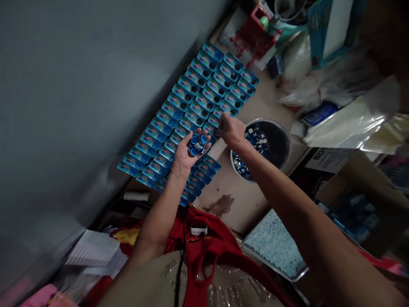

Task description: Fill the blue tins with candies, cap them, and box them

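Currently, small clump of blue caps (197, 144) being carried on left hand (183, 150), palm up, fingers loosely cupped, not closed over them. Right hand (232, 130) being held at edge of blue packs (205, 100), fingers bunched; whether anything is being pinched cannot be told. Packs being kept in slanted rows on counter (238, 202), round ends being seen blue on some, dark on others. More blue and white pieces (255, 140) being held in metal bowl (278, 138), partly being hidden by right forearm (275, 183).

round blue caps (197, 144) heaped loosely; blue packs (200, 110) in rows
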Demonstrator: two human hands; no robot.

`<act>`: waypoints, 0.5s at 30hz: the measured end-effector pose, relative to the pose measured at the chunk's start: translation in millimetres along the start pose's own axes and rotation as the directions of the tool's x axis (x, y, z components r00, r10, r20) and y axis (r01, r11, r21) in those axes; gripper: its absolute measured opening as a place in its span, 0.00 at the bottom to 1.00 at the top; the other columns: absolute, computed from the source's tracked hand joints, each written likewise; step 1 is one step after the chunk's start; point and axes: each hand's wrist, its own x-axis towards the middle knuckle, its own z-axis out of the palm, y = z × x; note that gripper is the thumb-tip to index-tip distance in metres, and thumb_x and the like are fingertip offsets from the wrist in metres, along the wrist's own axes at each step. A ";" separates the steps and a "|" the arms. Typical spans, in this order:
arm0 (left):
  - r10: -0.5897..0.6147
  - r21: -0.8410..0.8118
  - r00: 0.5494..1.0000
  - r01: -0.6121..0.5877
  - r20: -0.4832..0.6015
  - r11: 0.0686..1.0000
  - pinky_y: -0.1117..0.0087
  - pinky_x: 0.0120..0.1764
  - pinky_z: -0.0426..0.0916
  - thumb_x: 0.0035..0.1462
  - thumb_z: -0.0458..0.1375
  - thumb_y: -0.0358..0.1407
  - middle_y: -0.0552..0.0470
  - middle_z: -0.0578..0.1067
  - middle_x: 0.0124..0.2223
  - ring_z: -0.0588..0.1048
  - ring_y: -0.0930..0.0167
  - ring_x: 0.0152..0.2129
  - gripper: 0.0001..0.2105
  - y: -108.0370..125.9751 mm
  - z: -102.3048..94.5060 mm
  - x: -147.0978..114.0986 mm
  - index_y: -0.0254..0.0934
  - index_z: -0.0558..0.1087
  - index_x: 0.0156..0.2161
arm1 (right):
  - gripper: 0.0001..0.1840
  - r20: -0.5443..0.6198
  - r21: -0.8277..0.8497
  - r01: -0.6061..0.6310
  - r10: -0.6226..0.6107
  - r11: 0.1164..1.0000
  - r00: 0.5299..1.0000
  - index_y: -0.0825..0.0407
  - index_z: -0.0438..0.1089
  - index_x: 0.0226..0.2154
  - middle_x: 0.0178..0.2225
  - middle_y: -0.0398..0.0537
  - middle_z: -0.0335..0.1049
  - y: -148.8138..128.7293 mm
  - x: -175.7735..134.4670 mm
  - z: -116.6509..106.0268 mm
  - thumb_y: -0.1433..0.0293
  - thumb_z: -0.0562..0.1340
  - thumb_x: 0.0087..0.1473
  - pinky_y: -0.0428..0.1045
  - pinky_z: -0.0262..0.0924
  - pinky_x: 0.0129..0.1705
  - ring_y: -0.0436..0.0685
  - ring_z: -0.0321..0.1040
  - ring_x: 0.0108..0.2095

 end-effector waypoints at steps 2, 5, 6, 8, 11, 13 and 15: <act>-0.016 0.024 1.000 0.016 -0.014 1.000 0.52 0.61 0.81 0.79 0.54 0.39 0.45 0.88 0.46 0.88 0.60 0.51 0.13 0.1 -2.6 -4.9 0.36 0.80 0.49 | 0.13 -0.065 0.051 0.109 -0.106 0.993 0.992 0.45 0.79 0.44 0.42 0.50 0.82 -3.9 -13.4 -2.8 0.73 0.72 0.55 0.54 0.62 0.42 0.64 0.74 0.42; -0.026 0.046 0.999 0.027 -0.023 0.999 0.53 0.60 0.82 0.79 0.54 0.38 0.45 0.88 0.43 0.88 0.60 0.49 0.13 -1.2 -10.9 -5.4 0.35 0.80 0.48 | 0.10 -0.161 0.186 0.316 -0.289 0.930 0.944 0.46 0.82 0.46 0.42 0.51 0.79 -9.8 -37.3 -3.0 0.70 0.67 0.63 0.55 0.65 0.45 0.62 0.74 0.42; -0.018 0.040 0.999 0.019 -0.026 0.999 0.53 0.61 0.82 0.79 0.54 0.38 0.44 0.88 0.43 0.89 0.60 0.48 0.13 -2.2 -14.0 -4.0 0.34 0.80 0.48 | 0.10 -0.170 0.230 0.377 -0.344 0.897 0.923 0.45 0.83 0.46 0.42 0.51 0.78 -11.3 -43.8 -2.0 0.69 0.67 0.65 0.55 0.65 0.46 0.62 0.73 0.42; -0.004 0.018 0.999 0.004 -0.042 1.000 0.53 0.61 0.81 0.78 0.55 0.38 0.44 0.88 0.43 0.89 0.61 0.46 0.13 -5.0 -19.1 -0.3 0.34 0.81 0.50 | 0.08 -0.157 0.296 0.451 -0.423 0.842 0.892 0.45 0.85 0.44 0.41 0.51 0.75 -13.5 -52.7 1.3 0.67 0.69 0.65 0.56 0.66 0.47 0.62 0.72 0.42; -0.011 0.005 0.997 0.011 -0.082 1.000 0.53 0.59 0.83 0.77 0.57 0.37 0.46 0.88 0.41 0.89 0.63 0.40 0.12 -9.4 -21.8 2.1 0.34 0.81 0.53 | 0.04 -0.124 0.373 0.453 -0.440 0.810 0.889 0.45 0.85 0.39 0.39 0.50 0.73 -15.2 -57.4 6.8 0.68 0.73 0.60 0.56 0.67 0.48 0.63 0.71 0.43; -0.016 0.014 0.996 0.018 -0.087 1.000 0.53 0.58 0.83 0.77 0.57 0.37 0.47 0.88 0.40 0.89 0.63 0.39 0.12 -10.8 -21.2 0.7 0.33 0.81 0.55 | 0.02 -0.121 0.422 0.443 -0.435 0.791 0.892 0.46 0.82 0.34 0.38 0.49 0.73 -16.2 -57.8 8.4 0.70 0.73 0.57 0.56 0.67 0.48 0.63 0.72 0.43; -0.012 0.023 0.997 0.014 -0.080 1.000 0.53 0.59 0.83 0.77 0.57 0.37 0.46 0.88 0.40 0.89 0.62 0.42 0.12 -10.1 -20.5 -1.6 0.33 0.81 0.54 | 0.04 -0.121 0.472 0.434 -0.431 0.768 0.894 0.47 0.79 0.32 0.38 0.48 0.73 -18.0 -56.7 7.7 0.73 0.71 0.54 0.55 0.67 0.47 0.62 0.72 0.43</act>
